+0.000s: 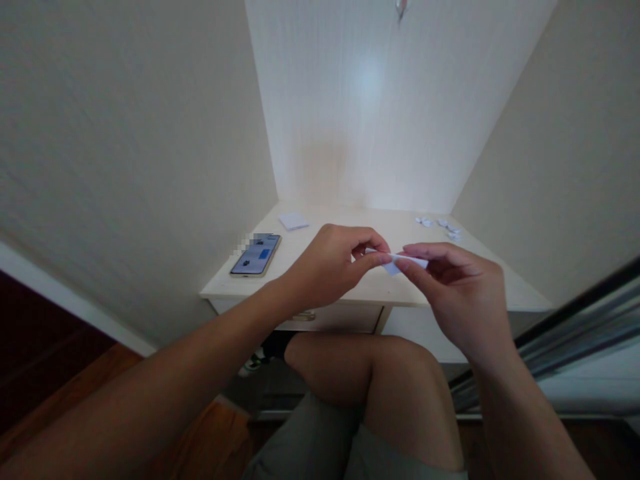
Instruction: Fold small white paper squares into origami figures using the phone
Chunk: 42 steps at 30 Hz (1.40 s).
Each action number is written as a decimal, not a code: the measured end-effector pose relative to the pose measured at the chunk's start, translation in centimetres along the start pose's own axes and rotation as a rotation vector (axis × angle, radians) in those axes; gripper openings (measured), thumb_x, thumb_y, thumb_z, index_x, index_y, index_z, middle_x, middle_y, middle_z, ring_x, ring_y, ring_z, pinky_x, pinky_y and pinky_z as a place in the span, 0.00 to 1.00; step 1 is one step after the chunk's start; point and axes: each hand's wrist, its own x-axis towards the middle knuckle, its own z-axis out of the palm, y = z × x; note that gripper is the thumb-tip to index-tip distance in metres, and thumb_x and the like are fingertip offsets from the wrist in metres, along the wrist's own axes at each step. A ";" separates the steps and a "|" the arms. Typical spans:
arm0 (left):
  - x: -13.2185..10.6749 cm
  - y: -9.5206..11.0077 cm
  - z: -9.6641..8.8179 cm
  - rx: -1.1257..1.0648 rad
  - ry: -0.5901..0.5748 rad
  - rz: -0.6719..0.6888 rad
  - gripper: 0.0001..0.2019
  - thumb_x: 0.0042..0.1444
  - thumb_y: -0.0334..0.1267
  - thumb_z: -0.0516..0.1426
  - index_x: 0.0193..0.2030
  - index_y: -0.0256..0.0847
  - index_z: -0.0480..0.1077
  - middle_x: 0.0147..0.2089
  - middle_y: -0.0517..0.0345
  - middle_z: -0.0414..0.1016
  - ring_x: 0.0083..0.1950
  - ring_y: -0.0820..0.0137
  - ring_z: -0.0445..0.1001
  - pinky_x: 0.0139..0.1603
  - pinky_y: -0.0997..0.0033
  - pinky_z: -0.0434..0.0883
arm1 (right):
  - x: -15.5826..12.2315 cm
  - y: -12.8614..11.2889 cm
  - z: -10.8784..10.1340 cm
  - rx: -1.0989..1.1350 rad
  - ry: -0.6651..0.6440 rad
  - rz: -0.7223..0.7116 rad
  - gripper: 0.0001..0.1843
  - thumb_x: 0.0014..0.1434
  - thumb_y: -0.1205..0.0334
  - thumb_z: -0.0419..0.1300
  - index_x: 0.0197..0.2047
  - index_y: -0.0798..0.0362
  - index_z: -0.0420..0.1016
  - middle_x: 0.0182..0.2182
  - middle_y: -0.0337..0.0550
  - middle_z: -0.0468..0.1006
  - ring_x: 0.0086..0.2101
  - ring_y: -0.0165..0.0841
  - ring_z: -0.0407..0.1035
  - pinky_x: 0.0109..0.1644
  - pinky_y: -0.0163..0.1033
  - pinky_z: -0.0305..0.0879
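Note:
Between my two hands is a small piece of folded white paper (391, 267), held a little above the front of the desk. My left hand (345, 260) pinches its left end between thumb and fingers. On the other side, my right hand (453, 277) grips the right part, with the thumb in front and the index finger along the top edge. The fingers cover much of the paper, so its full folded shape cannot be made out.
A phone (257, 255) with a lit screen lies at the desk's left edge. Behind it rests a stack of white paper (293, 221). Several small white folded pieces (443, 225) sit at the back right. Walls enclose the white desk (345, 223); a drawer (330, 317) is below.

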 end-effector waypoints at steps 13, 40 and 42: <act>0.1 -0.5 1.5 -0.290 -0.008 -0.090 0.06 0.62 0.36 0.61 0.37 0.35 0.78 0.34 0.56 0.82 0.34 0.74 0.77 0.37 0.75 0.71 | -0.3 0.7 -0.4 0.004 0.067 -0.052 0.09 0.57 0.63 0.70 0.43 0.49 0.83 0.39 0.45 0.86 0.36 0.37 0.80 0.41 0.42 0.77; -1.3 -0.1 2.4 0.095 -0.044 0.032 0.09 0.66 0.38 0.56 0.38 0.39 0.77 0.37 0.55 0.83 0.39 0.66 0.80 0.41 0.67 0.71 | -1.3 0.4 -0.5 -0.417 -0.025 -0.223 0.04 0.60 0.63 0.66 0.40 0.51 0.79 0.36 0.41 0.86 0.34 0.36 0.80 0.41 0.40 0.73; -1.5 -0.2 2.7 0.099 -0.064 0.006 0.09 0.65 0.37 0.56 0.37 0.39 0.77 0.36 0.56 0.83 0.35 0.68 0.78 0.38 0.68 0.69 | -1.6 0.7 -0.6 -0.412 -0.052 -0.197 0.04 0.60 0.63 0.66 0.40 0.51 0.79 0.35 0.41 0.85 0.35 0.36 0.80 0.41 0.40 0.72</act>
